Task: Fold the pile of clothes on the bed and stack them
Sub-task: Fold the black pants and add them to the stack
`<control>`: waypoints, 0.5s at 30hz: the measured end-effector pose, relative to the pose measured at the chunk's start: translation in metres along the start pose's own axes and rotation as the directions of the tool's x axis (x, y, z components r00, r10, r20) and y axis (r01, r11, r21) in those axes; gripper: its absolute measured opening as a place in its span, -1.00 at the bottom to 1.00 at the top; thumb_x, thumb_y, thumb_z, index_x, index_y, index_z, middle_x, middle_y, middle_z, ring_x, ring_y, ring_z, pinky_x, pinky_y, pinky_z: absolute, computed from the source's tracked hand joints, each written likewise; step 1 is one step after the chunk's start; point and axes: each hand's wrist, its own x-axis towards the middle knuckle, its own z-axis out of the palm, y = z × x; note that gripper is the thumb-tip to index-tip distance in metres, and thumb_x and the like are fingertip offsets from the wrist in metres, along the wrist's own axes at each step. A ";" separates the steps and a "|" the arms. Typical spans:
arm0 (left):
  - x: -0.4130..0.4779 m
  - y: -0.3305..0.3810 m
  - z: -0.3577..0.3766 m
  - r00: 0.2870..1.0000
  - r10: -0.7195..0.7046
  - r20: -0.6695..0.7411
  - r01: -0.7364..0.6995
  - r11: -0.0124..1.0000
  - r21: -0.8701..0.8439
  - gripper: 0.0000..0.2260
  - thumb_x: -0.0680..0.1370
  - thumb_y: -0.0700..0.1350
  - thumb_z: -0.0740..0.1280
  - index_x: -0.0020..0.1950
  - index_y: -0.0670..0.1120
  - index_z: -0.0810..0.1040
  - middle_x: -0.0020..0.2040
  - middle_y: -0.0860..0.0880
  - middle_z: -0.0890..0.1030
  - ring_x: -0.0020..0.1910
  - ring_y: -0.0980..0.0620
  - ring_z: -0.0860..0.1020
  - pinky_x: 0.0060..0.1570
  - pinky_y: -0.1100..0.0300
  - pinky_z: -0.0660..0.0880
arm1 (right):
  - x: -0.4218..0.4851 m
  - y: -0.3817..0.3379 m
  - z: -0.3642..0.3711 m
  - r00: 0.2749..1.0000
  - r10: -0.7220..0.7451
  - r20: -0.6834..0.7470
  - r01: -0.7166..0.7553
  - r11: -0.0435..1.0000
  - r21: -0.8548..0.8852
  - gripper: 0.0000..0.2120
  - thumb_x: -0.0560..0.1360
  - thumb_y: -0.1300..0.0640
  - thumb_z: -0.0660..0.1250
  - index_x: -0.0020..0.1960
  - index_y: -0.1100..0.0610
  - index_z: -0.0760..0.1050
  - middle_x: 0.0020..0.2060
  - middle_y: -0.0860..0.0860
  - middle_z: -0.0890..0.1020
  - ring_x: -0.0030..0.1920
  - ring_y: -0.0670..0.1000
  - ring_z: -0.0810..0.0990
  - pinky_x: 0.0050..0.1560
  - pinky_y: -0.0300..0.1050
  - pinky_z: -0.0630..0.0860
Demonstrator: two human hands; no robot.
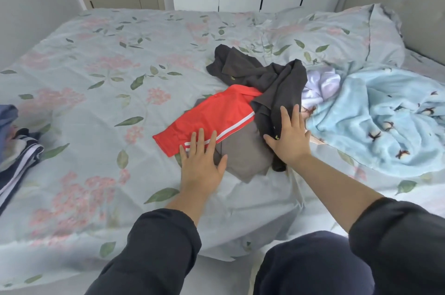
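Near the middle of the bed (96,58), toward its near edge, lies the pile: a red garment (216,114) with white stripes spread over a folded grey garment (243,152), and a crumpled dark garment (272,82) heaped across both on the right. The left hand (201,164) lies flat with fingers straight and spread, pressing on the near end of the red garment and the grey one's edge. The right hand (290,140), also flat and grasping nothing, rests on the dark garment. Just right of it, a light blue blanket (385,121) and a lilac cloth (322,85) crowd against the pile, with a pillow (337,36) behind. To the left, a wide stretch of floral sheet runs from the pile to navy striped clothes (16,150) at the frame's left edge.
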 end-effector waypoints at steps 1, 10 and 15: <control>0.004 0.000 0.001 1.000 0.003 0.004 -0.004 1.000 0.000 -0.37 0.55 0.27 -0.06 0.56 0.11 -0.15 0.59 -0.04 -0.09 0.56 -0.06 -0.14 0.46 -0.18 -0.17 | 0.012 0.000 0.001 1.000 0.010 -0.010 -0.010 1.000 0.010 -0.16 0.46 -0.14 0.35 0.55 -0.01 -0.07 0.54 0.09 -0.14 0.53 0.12 -0.12 0.40 0.36 0.09; 0.013 -0.004 0.014 0.999 0.013 0.036 -0.013 1.000 -0.018 -0.30 0.46 0.37 -0.18 0.56 0.14 -0.18 0.59 0.00 -0.10 0.55 -0.02 -0.16 0.45 -0.14 -0.27 | 0.080 0.002 0.024 0.993 -0.067 0.094 0.062 0.996 0.060 -0.18 0.39 -0.14 0.44 0.52 -0.10 0.10 0.54 0.09 -0.14 0.49 0.23 -0.01 0.45 0.13 0.08; 0.015 -0.005 0.015 0.998 0.005 0.059 -0.004 1.000 -0.019 -0.28 0.43 0.38 -0.20 0.56 0.14 -0.12 0.58 0.00 -0.03 0.55 -0.02 -0.09 0.47 -0.14 -0.23 | 0.087 0.011 0.023 0.993 -0.115 0.041 0.115 0.993 -0.001 -0.62 0.44 0.15 0.41 0.24 0.14 0.50 0.53 0.09 0.11 0.34 0.24 0.27 0.32 0.01 0.27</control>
